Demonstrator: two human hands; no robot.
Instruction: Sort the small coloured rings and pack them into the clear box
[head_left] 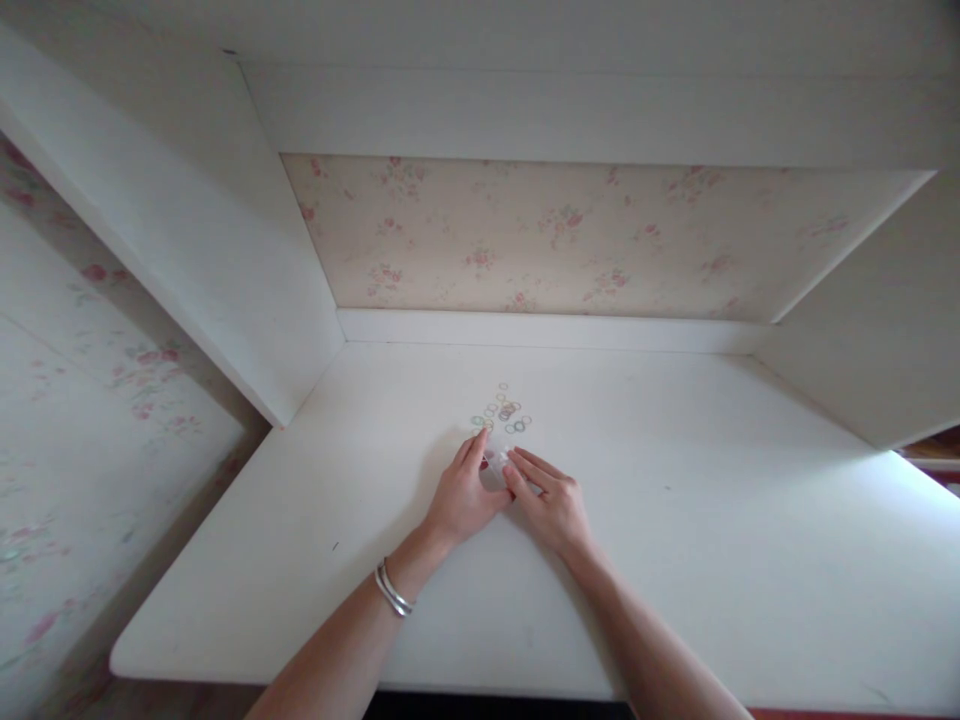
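Note:
My left hand and my right hand meet at the middle of a white desk. Their fingertips pinch a small clear object, perhaps a little plastic bag or container; its shape is hard to make out. Just beyond the fingertips lies a scatter of several small coloured rings or elastic bands, loose on the desk top. My left wrist wears silver bangles.
The desk sits in a white alcove with a side panel on the left, another on the right, and floral wallpaper at the back. A shelf underside runs overhead. The desk's front edge is near my forearms.

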